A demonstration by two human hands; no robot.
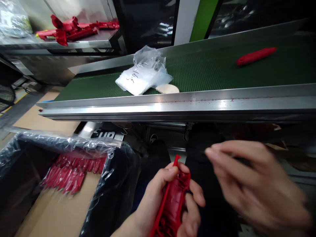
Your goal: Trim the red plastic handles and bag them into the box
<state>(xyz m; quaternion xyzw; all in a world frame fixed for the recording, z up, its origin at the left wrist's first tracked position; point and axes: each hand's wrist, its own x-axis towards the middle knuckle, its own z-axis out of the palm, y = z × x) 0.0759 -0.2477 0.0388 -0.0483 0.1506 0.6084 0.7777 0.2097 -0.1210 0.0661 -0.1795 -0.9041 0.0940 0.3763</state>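
Observation:
My left hand (158, 187) is closed around a red plastic housing shell (173, 200), its hollow, ribbed inside facing up and a narrow tip pointing away from me. To the right, apart from the shell, my right hand (256, 181) is raised and blurred by motion. Its thumb and fingertips are pinched together; whatever may be between them is too small to make out. Another red plastic piece (256, 56), long and rounded, lies on the green conveyor belt (202, 72) at the far right.
A white plastic bag (138, 79) with handwriting and a pale flat rounded piece (168, 89) lie on the belt behind its metal rail (222, 98). At lower left, a plastic-lined bin (111, 177) holds bagged red parts (66, 174). Red parts (71, 28) sit on a metal bench.

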